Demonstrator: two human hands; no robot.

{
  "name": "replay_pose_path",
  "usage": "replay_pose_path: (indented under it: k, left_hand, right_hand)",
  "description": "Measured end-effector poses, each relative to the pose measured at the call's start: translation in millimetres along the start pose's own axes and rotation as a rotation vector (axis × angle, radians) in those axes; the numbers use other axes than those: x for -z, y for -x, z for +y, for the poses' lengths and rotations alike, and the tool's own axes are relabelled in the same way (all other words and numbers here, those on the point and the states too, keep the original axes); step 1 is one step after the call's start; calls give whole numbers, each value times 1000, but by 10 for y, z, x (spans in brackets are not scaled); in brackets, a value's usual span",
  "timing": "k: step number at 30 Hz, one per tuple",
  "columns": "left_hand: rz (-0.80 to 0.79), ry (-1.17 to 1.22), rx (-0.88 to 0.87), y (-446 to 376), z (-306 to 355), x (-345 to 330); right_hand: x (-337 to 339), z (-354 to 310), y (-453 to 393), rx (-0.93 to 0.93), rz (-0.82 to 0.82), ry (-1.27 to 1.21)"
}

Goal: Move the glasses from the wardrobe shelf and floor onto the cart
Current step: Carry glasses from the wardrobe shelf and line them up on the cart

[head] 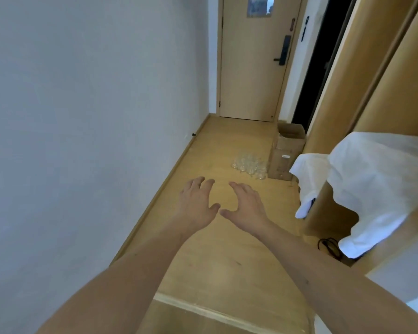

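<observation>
Reached left hand and right hand forward, both spread, empty. Aimed toward glasses clustered on floor beside cardboard box, likely for pickup.

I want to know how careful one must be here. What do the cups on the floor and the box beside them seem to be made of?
The glasses look like clear glass, perhaps clear plastic: the floor shows through them and they glint. The box looks like plain brown corrugated cardboard, matte, with open flaps. Neither the left hand nor the right hand touches them.
</observation>
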State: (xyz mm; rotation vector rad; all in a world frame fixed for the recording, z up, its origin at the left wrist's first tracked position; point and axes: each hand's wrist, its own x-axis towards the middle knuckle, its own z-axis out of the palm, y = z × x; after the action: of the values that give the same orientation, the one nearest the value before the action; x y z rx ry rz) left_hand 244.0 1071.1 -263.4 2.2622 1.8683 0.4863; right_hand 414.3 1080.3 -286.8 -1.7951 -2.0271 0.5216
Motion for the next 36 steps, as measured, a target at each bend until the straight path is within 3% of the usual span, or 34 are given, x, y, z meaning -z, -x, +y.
replay_pose_path:
  k: [13, 22, 30, 36]
  left_hand:
    - [-91, 15, -328, -2001, -273, -165]
    - [-143, 58, -522, -2874, -189, -301]
    - [-213, 137, -684, -3389, 353, -601]
    - [-232, 119, -810, -3761, 1110, -875]
  right_hand:
    - [151, 224, -1302, -309, 185, 29]
    - [332, 335, -1765, -490, 287, 50]
    - [615, 811, -1779, -671, 339, 89]
    - [969, 1392, -1841, -762, 462, 50]
